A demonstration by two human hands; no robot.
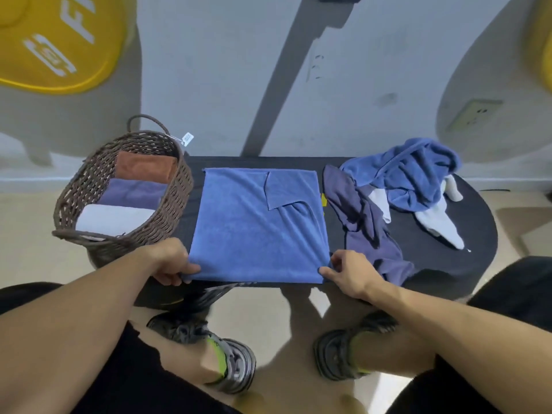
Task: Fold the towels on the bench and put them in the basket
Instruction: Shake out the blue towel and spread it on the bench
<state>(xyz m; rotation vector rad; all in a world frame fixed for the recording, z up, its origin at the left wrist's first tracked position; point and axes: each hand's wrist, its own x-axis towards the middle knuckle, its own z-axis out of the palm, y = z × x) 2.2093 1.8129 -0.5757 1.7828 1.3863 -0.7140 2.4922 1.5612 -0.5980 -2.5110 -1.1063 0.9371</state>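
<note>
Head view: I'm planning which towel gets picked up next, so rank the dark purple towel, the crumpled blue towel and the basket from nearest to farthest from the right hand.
1. Dark purple towel, just right of the right hand.
2. Crumpled blue towel, farther back and right.
3. Basket, across on the left.

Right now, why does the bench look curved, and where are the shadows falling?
Head view: the wide-angle lens bows the bench and the wall line. Soft shadows of arms and legs fall on the floor under the blue towel, which the left hand and right hand pinch; focus looks slightly soft, with no strong glare.
</note>
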